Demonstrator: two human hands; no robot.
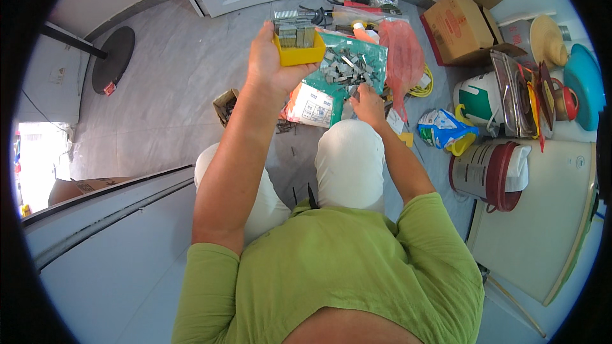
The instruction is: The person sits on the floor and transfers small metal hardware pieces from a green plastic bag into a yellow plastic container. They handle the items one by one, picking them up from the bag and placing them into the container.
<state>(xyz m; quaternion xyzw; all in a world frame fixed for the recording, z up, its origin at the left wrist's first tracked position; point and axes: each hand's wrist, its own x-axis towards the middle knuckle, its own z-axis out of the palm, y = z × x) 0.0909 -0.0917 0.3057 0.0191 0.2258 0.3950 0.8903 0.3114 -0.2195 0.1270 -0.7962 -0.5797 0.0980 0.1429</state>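
Observation:
My left hand [272, 64] holds up a small yellow plastic box [301, 56], its fingers along the left side and its thumb under the front. Strips of metal staples or brad nails [296, 37] stand in rows in the box. My right hand [369, 105] is at the lower edge of a heap of loose metal strip pieces [348, 68]. That heap lies on a green plastic bag [380, 52] on the floor. The right fingertips touch or nearly touch the pieces; whether they pinch one I cannot tell. A white printed packet [311, 105] lies between the two hands.
Right of the green bag are a red plastic bag [401, 52] and a coiled yellow cable [423, 81]. A cardboard box [454, 28], buckets [485, 177] and a blue packet [440, 126] stand or lie along the right. A small open carton [224, 106] is beside my left forearm.

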